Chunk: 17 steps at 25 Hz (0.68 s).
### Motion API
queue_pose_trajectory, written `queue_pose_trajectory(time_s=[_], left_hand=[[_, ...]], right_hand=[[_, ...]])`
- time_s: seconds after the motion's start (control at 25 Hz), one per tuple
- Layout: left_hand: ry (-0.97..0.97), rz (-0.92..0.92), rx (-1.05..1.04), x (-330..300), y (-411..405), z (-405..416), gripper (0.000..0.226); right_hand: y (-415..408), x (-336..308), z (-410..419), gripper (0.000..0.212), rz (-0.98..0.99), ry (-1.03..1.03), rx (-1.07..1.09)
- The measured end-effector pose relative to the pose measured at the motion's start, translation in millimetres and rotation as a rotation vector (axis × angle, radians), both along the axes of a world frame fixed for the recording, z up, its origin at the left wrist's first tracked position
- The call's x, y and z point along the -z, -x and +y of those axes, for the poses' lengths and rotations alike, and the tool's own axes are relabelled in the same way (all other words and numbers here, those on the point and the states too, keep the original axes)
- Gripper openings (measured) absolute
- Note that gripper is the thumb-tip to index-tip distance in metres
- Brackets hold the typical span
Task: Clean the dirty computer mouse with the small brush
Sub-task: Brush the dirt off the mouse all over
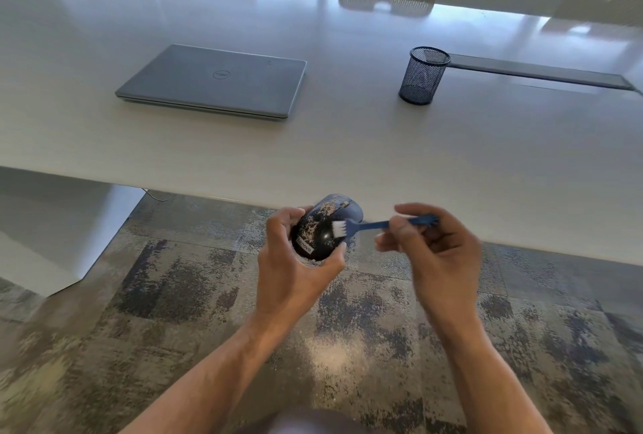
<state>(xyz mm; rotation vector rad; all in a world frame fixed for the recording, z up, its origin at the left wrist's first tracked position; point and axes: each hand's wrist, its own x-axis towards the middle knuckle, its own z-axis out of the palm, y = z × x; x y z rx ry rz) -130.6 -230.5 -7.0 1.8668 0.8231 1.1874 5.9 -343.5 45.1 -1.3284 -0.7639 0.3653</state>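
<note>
Two hands are working in front of the table (313, 141), above the carpet. We are holding the mouse (322, 230) in our left hand (295, 259), fingers curled around its body. Our right hand (428, 249) is pinching the handle of the small brush (365, 224), and its white bristles are touching the speckled top of the mouse. We are judging that brushing is under way. Next, we are needing short strokes toward the dirty patches near the wheel.
</note>
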Motion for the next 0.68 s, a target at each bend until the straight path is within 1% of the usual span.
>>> queue_pose_trajectory(time_s=[0.08,0.2,0.28,0.36,0.44,0.52,0.56,0.68], left_hand=[[0.008,0.002,-0.004,-1.0,0.5,-0.7,0.081],[0.0,0.008,0.006,-0.7,0.7,-2.0,0.08],[0.007,0.017,0.013,-1.0,1.3,-2.8,0.079],[0.013,0.018,0.01,-0.4,1.6,-3.0,0.077],[0.008,0.019,0.006,0.4,1.2,-3.8,0.076],[-0.004,0.021,0.01,0.7,0.3,-5.0,0.076],[-0.007,0.023,0.014,0.7,-0.1,-5.6,0.076],[0.022,0.017,0.013,-1.9,1.8,-5.6,0.076]], right_hand=[[-11.1,0.7,-2.6,0.014,0.039,-0.028,0.009],[-10.2,6.9,-2.9,0.013,0.045,0.017,-0.058],[-12.5,8.6,-4.4,0.014,0.05,0.03,0.003],[-18.7,7.4,-7.8,0.012,0.057,0.001,0.056],[-15.1,5.5,-8.7,0.013,0.051,-0.022,-0.004],[-4.5,7.4,-6.2,0.017,0.01,-0.006,-0.113],[-0.7,7.7,-4.6,0.019,-0.007,0.011,-0.128],[-8.5,5.2,-5.0,0.02,0.029,0.029,0.005]])
